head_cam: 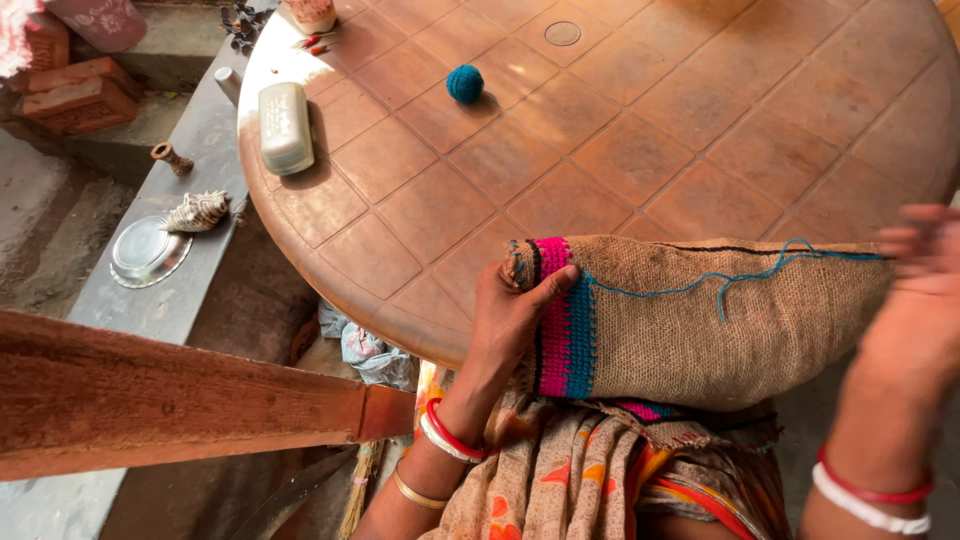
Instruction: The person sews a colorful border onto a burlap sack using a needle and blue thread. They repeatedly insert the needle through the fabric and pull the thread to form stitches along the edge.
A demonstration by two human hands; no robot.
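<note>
The left hand [510, 320] pinches the stitched end of the burlap piece [720, 320] at the bench [600, 130] edge, pink and blue rows done, most jute bare, while the blurred right hand [915, 300] trails blue yarn [740, 278], its grip unclear.

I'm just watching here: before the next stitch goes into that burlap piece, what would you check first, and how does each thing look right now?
1. Left hand grips the burlap piece at its pink and blue stitched edge: ok.
2. Right hand is sharp enough to judge its grip: cannot tell, it is blurred.
3. Teal yarn strand lies loose across the burlap, no visible knot: ok.
4. Teal yarn ball sits on the round table, apart from the edge: ok.
5. Needle or hook visible in either hand: cannot tell.
6. Burlap rests partly on the table, partly over the lap: ok.
</note>
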